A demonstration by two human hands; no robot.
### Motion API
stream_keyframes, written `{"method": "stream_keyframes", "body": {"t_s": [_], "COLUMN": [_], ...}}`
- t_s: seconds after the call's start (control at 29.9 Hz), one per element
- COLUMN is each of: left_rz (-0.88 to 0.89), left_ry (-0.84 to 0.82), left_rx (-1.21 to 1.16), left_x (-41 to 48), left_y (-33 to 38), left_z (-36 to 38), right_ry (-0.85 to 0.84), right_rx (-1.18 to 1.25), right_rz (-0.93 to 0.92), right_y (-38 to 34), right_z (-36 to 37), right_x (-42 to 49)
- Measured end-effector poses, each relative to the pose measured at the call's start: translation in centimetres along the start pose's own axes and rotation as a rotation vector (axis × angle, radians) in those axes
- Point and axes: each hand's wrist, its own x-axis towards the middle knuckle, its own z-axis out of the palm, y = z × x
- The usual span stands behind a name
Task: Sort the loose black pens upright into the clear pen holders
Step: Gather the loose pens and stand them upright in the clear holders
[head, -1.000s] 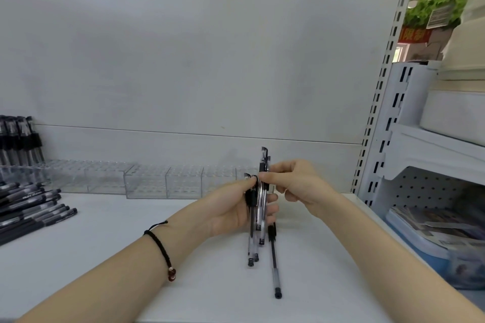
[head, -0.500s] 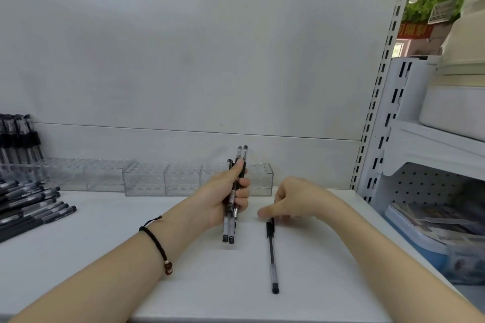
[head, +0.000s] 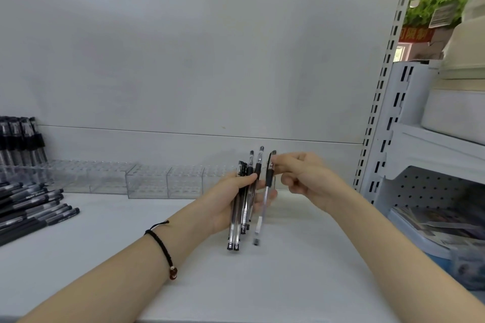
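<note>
A bundle of black pens (head: pixel 240 207) is gripped in the left hand (head: pixel 225 204). The fingers are curled round the barrels, the caps are up and the lower ends are held just above the bench (head: pixel 105 244). The bundle is held near upright, presumably so each pen can be dropped straight into a slot.

One more pen (head: pixel 263 207) is pinched at its cap between thumb and fingertips of the right hand (head: pixel 304 178), just right of the bundle. Its clear barrel hangs against the left hand's fingers. Whether it is being added to the bundle or singled out for placing cannot be told.

Beyond the hands, the clear pen holders (head: pixel 157 178) are lined up along the far wall. Most look unfilled, and standing pens (head: pixel 21 139) are seen only at the far left. A heap of loose pens (head: pixel 34 207) lies at the bench's left edge, so plenty of sorting is judged to remain.
</note>
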Motion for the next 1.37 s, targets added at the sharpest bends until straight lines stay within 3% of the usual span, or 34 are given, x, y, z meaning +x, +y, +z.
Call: {"method": "stream_keyframes", "body": {"t_s": [0.1, 0.27, 0.44, 0.57, 0.67, 0.9, 1.04, 1.17, 1.37], "left_rz": [-0.029, 0.100, 0.412, 0.622, 0.559, 0.455, 0.537, 0.521, 0.490], "left_ry": [-0.038, -0.059, -0.058, -0.007, 0.044, 0.116, 0.240, 0.235, 0.367], "left_rx": [0.030, 0.160, 0.365, 0.423, 0.449, 0.553, 0.842, 1.061, 1.168], "left_x": [-0.2, 0.2, 0.2, 0.3, 0.6, 0.6, -0.4, -3.1, -8.4], "left_y": [-0.2, -0.6, -0.7, -0.7, -1.4, -1.8, 1.0, 4.3, 9.5], "left_z": [0.3, 0.4, 0.9, 1.0, 0.2, -1.0, -2.3, -5.8, -14.7], "right_ry": [0.081, 0.164, 0.179, 0.122, 0.106, 0.109, -0.003, -0.048, -0.018], "right_rx": [-0.027, -0.047, -0.007, -0.022, -0.255, -1.107, -1.243, -1.337, -1.263], "right_rz": [-0.057, -0.183, -0.424, -0.506, -0.503, -0.486, -0.534, -0.578, -0.637], "right_y": [0.2, 0.2, -0.5, -0.5, 0.6, 3.0, 3.8, 2.7, -0.1], "right_z": [0.4, 0.3, 0.5, 0.5, 0.4, -0.1, 0.5, 3.0, 11.7], "right_x": [0.2, 0.3, -0.1, 0.0, 0.3, 0.4, 0.8, 0.7, 1.0]}}
